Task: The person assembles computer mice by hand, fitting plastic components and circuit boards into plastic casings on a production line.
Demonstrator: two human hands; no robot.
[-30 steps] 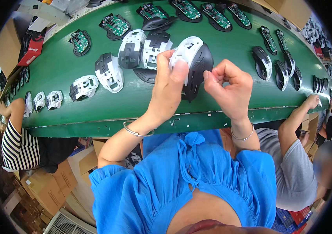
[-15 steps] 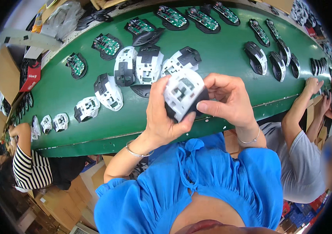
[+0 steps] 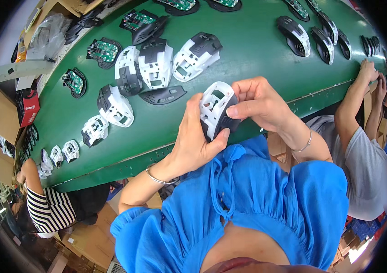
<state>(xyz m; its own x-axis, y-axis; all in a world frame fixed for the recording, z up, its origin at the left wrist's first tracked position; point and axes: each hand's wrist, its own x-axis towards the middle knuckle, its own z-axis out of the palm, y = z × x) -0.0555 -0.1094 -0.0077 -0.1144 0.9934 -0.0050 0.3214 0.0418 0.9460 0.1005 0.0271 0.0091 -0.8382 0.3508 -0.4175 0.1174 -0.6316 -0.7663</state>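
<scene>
Mouse shell (image 3: 217, 108), white with cut-out openings and one black side, held over the near edge of a green tabletop (image 3: 248, 59). Left hand (image 3: 193, 141) clamped around it; right hand (image 3: 261, 107) pinching its black side. Similar white-and-black shells (image 3: 156, 63) and green circuit boards (image 3: 103, 51) lie beyond. Seated co-workers flank the bench, a striped sleeve (image 3: 50, 209) at left, a grey one (image 3: 361, 159) at right.

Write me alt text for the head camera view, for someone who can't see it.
A person's left hand and right hand hold a black-and-white mouse shell near the edge of a green table. Other shells and circuit boards lie on it, and co-workers appear on both sides.
</scene>
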